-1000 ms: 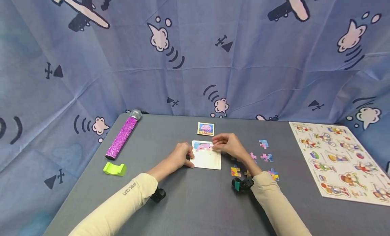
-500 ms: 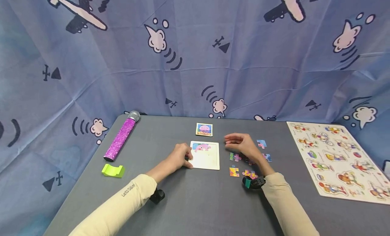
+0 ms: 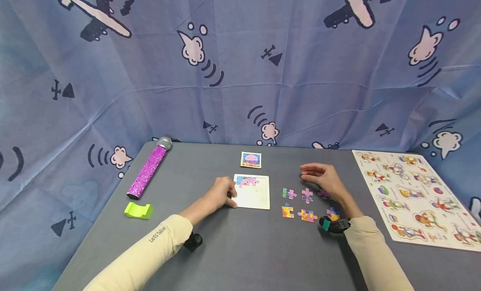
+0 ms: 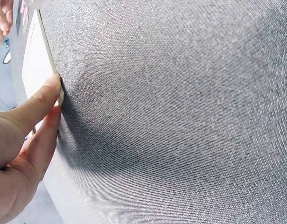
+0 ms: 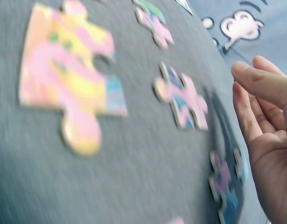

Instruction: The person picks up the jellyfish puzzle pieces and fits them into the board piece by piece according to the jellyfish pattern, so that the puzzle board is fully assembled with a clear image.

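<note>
My left hand (image 3: 219,193) is at the left edge of a white puzzle tray (image 3: 253,199). In the left wrist view, its thumb and finger pinch the tray (image 4: 38,65) at a corner. Two joined pieces (image 3: 248,181) showing a pink shape fill the tray's upper left. My right hand (image 3: 323,178) hovers over the loose jigsaw pieces with nothing between its relaxed fingers. Below it lie a pink piece (image 3: 307,195), a yellow piece (image 3: 287,211) and several others. In the right wrist view, the hand (image 5: 269,112) is beyond a pink-and-blue piece (image 5: 183,98).
A small jellyfish picture card (image 3: 251,160) lies behind the tray. On the left are a glittery purple microphone (image 3: 148,172) and a lime-green curved block (image 3: 138,210). A large board with printed figures (image 3: 417,199) lies at the right. A blue curtain (image 3: 225,74) hangs behind the table.
My right hand has moved right, away from the tray to over the loose pieces, uncovering some of them. My left hand stays at the tray's edge.
</note>
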Action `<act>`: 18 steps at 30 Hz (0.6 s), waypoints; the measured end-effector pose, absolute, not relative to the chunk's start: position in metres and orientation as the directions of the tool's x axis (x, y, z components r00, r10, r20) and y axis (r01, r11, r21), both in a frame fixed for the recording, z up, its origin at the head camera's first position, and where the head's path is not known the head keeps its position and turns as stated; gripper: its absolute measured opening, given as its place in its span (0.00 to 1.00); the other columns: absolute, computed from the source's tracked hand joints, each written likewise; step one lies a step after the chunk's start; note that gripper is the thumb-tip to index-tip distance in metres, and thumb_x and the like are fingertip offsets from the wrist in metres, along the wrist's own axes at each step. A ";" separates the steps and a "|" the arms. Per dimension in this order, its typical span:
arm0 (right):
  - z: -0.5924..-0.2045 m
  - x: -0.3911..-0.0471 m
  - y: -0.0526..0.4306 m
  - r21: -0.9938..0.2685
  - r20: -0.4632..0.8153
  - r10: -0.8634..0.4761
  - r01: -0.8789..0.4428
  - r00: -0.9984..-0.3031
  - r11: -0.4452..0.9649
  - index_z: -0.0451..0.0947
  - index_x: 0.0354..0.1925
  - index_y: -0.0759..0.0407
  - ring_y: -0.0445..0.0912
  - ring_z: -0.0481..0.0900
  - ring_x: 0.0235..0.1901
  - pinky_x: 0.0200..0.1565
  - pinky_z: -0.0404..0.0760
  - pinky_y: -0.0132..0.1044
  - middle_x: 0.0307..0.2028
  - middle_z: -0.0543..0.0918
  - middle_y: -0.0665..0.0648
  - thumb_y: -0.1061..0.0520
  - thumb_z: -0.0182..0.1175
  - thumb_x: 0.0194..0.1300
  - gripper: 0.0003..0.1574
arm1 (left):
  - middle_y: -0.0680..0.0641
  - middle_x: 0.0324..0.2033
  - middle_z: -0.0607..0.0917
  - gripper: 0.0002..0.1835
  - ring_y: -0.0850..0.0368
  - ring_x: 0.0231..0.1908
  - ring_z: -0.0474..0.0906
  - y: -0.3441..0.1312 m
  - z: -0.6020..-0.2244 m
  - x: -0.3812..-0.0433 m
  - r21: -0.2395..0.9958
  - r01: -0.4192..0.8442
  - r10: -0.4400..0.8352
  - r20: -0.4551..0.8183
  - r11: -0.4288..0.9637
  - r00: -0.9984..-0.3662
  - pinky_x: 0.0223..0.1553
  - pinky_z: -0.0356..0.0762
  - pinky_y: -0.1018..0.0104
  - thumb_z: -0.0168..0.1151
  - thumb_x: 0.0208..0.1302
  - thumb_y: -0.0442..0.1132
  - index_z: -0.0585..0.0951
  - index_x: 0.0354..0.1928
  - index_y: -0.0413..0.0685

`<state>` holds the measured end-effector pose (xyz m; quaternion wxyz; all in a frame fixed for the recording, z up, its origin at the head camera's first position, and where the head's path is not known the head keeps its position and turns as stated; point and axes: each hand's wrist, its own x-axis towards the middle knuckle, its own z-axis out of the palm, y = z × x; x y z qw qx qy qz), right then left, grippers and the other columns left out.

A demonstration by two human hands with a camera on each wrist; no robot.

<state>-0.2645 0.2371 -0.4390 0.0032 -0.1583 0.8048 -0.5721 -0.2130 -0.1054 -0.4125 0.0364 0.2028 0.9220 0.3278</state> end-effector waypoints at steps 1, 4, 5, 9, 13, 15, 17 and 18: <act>-0.439 -0.264 0.241 -0.916 0.185 -0.251 -0.259 -0.950 0.305 0.76 0.50 0.77 0.35 0.83 0.39 0.42 0.78 0.24 0.46 0.79 0.76 0.67 0.65 0.58 0.22 | 0.41 0.32 0.83 0.14 0.44 0.48 0.79 -0.105 -0.413 -0.213 0.617 0.354 0.399 0.069 0.703 -0.914 0.45 0.79 0.57 0.80 0.34 0.27 0.84 0.26 0.33; -0.439 -0.262 0.250 -0.911 0.209 -0.240 -0.278 -0.948 0.305 0.75 0.49 0.79 0.35 0.83 0.38 0.41 0.78 0.24 0.44 0.82 0.73 0.67 0.65 0.59 0.22 | 0.41 0.33 0.83 0.14 0.45 0.47 0.79 -0.106 -0.414 -0.213 0.608 0.360 0.400 0.075 0.708 -0.913 0.45 0.78 0.58 0.80 0.33 0.27 0.84 0.26 0.34; -0.439 -0.262 0.253 -0.910 0.215 -0.237 -0.283 -0.947 0.302 0.75 0.49 0.80 0.35 0.83 0.38 0.41 0.78 0.24 0.43 0.83 0.70 0.68 0.65 0.58 0.22 | 0.41 0.33 0.83 0.14 0.45 0.47 0.79 -0.106 -0.414 -0.213 0.607 0.359 0.399 0.073 0.709 -0.914 0.45 0.78 0.58 0.80 0.34 0.27 0.84 0.26 0.34; -0.438 -0.259 0.263 -0.910 0.233 -0.229 -0.294 -0.945 0.291 0.74 0.49 0.80 0.34 0.83 0.36 0.39 0.78 0.24 0.40 0.86 0.58 0.68 0.65 0.58 0.21 | 0.41 0.33 0.83 0.14 0.44 0.47 0.79 -0.107 -0.414 -0.212 0.614 0.356 0.401 0.070 0.704 -0.913 0.45 0.79 0.58 0.79 0.34 0.27 0.84 0.27 0.34; -0.439 -0.258 0.276 -0.903 0.229 -0.236 -0.296 -0.945 0.310 0.74 0.49 0.80 0.36 0.83 0.37 0.37 0.79 0.25 0.39 0.86 0.55 0.69 0.64 0.59 0.21 | 0.41 0.32 0.83 0.14 0.44 0.47 0.79 -0.108 -0.412 -0.211 0.621 0.364 0.405 0.081 0.694 -0.911 0.44 0.79 0.59 0.79 0.34 0.26 0.84 0.27 0.33; -0.439 -0.258 0.283 -0.891 0.211 -0.235 -0.286 -0.949 0.352 0.74 0.49 0.80 0.37 0.83 0.37 0.38 0.79 0.24 0.41 0.86 0.57 0.69 0.64 0.59 0.21 | 0.41 0.31 0.83 0.14 0.44 0.48 0.80 -0.108 -0.412 -0.211 0.619 0.377 0.412 0.093 0.689 -0.906 0.43 0.79 0.59 0.79 0.33 0.26 0.84 0.26 0.33; -0.439 -0.258 0.289 -0.870 0.185 -0.231 -0.269 -0.955 0.414 0.75 0.50 0.78 0.36 0.82 0.37 0.38 0.78 0.23 0.43 0.84 0.63 0.68 0.64 0.60 0.21 | 0.41 0.31 0.84 0.14 0.44 0.48 0.80 -0.108 -0.412 -0.211 0.623 0.391 0.421 0.107 0.677 -0.901 0.43 0.80 0.58 0.80 0.33 0.26 0.84 0.26 0.33; -0.438 -0.257 0.292 -0.855 0.167 -0.227 -0.255 -0.960 0.451 0.75 0.51 0.77 0.34 0.81 0.37 0.38 0.77 0.22 0.45 0.83 0.66 0.68 0.63 0.60 0.21 | 0.41 0.31 0.84 0.14 0.44 0.48 0.80 -0.108 -0.412 -0.211 0.624 0.397 0.425 0.112 0.674 -0.898 0.43 0.80 0.58 0.80 0.32 0.26 0.84 0.26 0.33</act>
